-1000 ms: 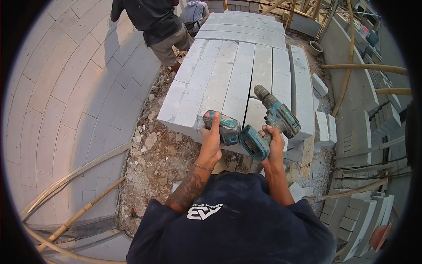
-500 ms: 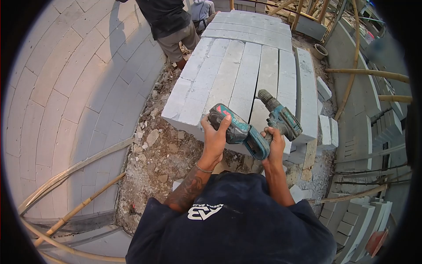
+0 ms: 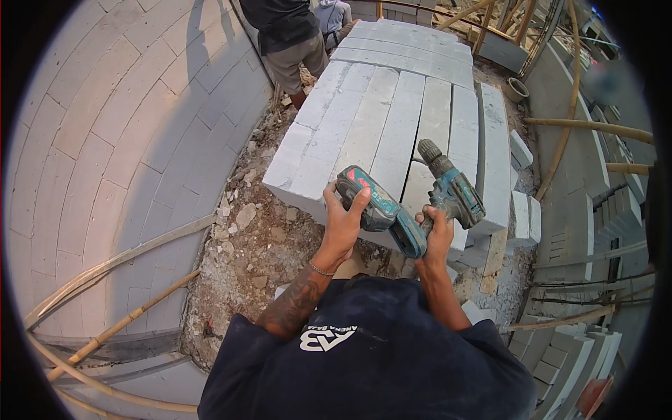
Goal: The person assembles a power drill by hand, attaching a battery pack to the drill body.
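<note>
My left hand (image 3: 341, 225) is closed around a black battery pack (image 3: 369, 197) with a teal and red label, the thumb lying along its top. In my right hand (image 3: 438, 234) is a dusty teal cordless drill (image 3: 456, 194), gripped by its handle, with the chuck pointing up and away to the left. The drill's teal foot (image 3: 408, 234) reaches toward my left hand, and the near end of the battery pack is right at it. Both tools are in front of my chest, overlapping the near end of a stack of pale blocks (image 3: 364, 115).
On the left rises a block wall (image 3: 119, 140), with bamboo poles (image 3: 126, 324) at its lower end. Broken rubble (image 3: 245, 266) covers the ground beside the stack. A person in grey shorts (image 3: 297, 66) stands at the far left, another person (image 3: 332, 17) beyond. More blocks (image 3: 560, 357) lie at right.
The view has shifted slightly, so the stack and the far person appear farther right. Both hands keep their grips, with the battery pack and drill foot still close together.
</note>
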Available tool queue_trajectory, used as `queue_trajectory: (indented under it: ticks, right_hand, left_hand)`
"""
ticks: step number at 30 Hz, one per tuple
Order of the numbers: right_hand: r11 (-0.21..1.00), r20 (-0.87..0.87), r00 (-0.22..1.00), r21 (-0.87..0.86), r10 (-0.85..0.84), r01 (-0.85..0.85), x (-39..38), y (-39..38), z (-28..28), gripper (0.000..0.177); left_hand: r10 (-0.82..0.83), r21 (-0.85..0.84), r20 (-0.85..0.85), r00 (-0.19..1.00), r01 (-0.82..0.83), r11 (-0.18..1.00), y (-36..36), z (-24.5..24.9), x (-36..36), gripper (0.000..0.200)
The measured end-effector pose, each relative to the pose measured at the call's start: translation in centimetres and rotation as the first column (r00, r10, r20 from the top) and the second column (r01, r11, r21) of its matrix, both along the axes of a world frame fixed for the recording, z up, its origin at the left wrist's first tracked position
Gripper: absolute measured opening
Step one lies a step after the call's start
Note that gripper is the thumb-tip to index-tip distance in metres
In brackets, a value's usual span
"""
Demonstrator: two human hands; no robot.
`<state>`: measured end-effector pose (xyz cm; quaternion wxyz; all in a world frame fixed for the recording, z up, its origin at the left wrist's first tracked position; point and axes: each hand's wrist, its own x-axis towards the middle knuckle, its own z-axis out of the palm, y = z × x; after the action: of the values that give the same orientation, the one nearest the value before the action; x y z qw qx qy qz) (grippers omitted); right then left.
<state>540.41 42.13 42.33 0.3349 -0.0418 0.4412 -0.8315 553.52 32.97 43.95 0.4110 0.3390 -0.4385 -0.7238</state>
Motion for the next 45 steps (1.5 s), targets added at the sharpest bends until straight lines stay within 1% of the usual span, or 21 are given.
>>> queue_trajectory:
  ticks: [3,9,12,14,16,19,21,22,24,26,28,29,30,32,33,35,37,39,42,43,45]
  right_hand:
    - [1.000,-0.018,1.000,-0.015,-0.004,0.004,0.0,0.1,0.4,0.012]
    - [1.000,-0.059,0.998,0.002,0.000,0.001,-0.1,0.3,0.0,0.015]
    - [0.998,-0.061,0.997,0.040,0.053,-0.050,-1.2,0.6,-1.0,0.016]
    - [0.982,-0.128,0.989,0.186,0.069,-0.045,-2.3,0.9,-2.4,0.017]
    - [0.973,-0.151,0.985,0.225,0.085,-0.049,-4.0,0.8,-4.5,0.016]
    - [0.955,-0.111,0.972,0.237,0.208,-0.177,-7.2,0.6,-7.9,0.013]
    - [0.954,-0.086,0.971,0.225,0.224,-0.200,-8.1,0.0,-9.5,0.015]
    - [0.953,-0.062,0.970,0.210,0.235,-0.217,-8.7,-0.4,-10.1,0.017]
    - [0.944,-0.078,0.962,0.228,0.261,-0.238,-9.2,-1.0,-9.8,0.016]
    - [0.933,-0.083,0.956,0.255,0.281,-0.253,-9.8,-1.0,-9.5,0.016]
    - [0.762,-0.118,0.891,0.575,0.438,-0.298,-11.1,-1.1,-8.5,0.025]
    - [0.612,-0.285,0.795,0.780,0.536,-0.133,-12.5,-0.8,-10.5,0.043]
    - [0.612,-0.289,0.792,0.780,0.538,-0.130,-12.4,-0.2,-10.1,0.043]
    - [0.434,-0.512,0.515,0.858,0.687,0.273,-11.7,1.3,-8.2,0.059]
    - [0.489,-0.529,0.590,0.837,0.610,0.245,-9.3,1.9,-4.1,0.063]
    - [0.780,-0.793,0.375,0.582,0.480,0.231,-6.1,2.8,-1.7,0.073]
    - [0.839,-0.837,0.065,0.539,0.543,-0.074,-2.1,3.2,2.6,0.085]
    - [0.796,-0.799,-0.184,0.596,0.573,-0.109,-0.2,2.9,3.6,0.092]
    - [0.756,-0.774,-0.094,0.632,0.626,-0.170,-0.2,2.0,2.8,0.092]
    - [0.807,-0.816,-0.138,0.577,0.561,-0.125,-0.3,2.0,2.8,0.086]
    - [0.829,-0.839,-0.137,0.542,0.526,-0.136,0.0,1.9,3.0,0.082]
  left_hand:
    - [-0.006,-0.019,0.035,0.999,0.007,1.000,-0.1,-0.6,0.1,0.072]
    - [-0.022,0.053,-0.098,0.995,0.027,0.998,0.0,-1.1,0.1,0.071]
    - [0.084,-0.088,-0.035,0.996,-0.086,0.992,0.2,-0.5,-0.2,0.077]
    - [0.180,-0.309,0.158,0.971,-0.125,0.943,0.1,-1.1,0.2,0.083]
    - [0.203,-0.303,0.147,0.968,-0.151,0.941,0.0,-1.9,0.6,0.078]
    - [0.168,-0.287,0.206,0.964,-0.105,0.952,0.1,-2.2,0.8,0.066]
    - [0.110,-0.094,0.076,0.991,-0.102,0.990,0.8,-2.3,0.9,0.052]
    - [0.115,-0.094,0.075,0.991,-0.108,0.990,1.0,-2.5,0.8,0.052]
    - [0.128,0.049,-0.127,0.984,-0.123,0.991,1.2,-3.0,0.7,0.044]
    - [0.129,0.135,-0.149,0.980,-0.109,0.985,1.1,-3.6,0.9,0.042]
    - [0.128,0.218,-0.176,0.976,-0.088,0.972,1.2,-3.6,1.0,0.039]
    - [0.126,0.242,-0.172,0.977,-0.082,0.967,1.4,-3.3,0.9,0.040]
    - [0.126,0.263,-0.172,0.977,-0.077,0.962,1.3,-3.1,0.8,0.040]
    - [0.134,0.265,-0.167,0.977,-0.086,0.961,1.0,-3.1,0.8,0.042]
    - [0.132,0.271,-0.151,0.980,-0.087,0.959,1.1,-3.3,0.9,0.043]
    - [0.104,0.259,-0.115,0.988,-0.071,0.963,1.2,-3.1,0.8,0.043]
    - [0.055,0.243,-0.081,0.995,-0.034,0.969,1.3,-2.4,0.5,0.044]
    - [-0.067,0.222,-0.022,0.998,0.070,0.973,1.5,-1.5,0.1,0.045]
    - [-0.101,0.268,-0.034,0.994,0.107,0.958,2.0,-0.9,-0.5,0.034]
    - [-0.098,0.264,-0.037,0.994,0.104,0.959,1.7,-0.9,-0.5,0.034]
    - [-0.148,0.302,-0.281,0.948,0.234,0.924,1.2,-1.0,0.2,0.039]
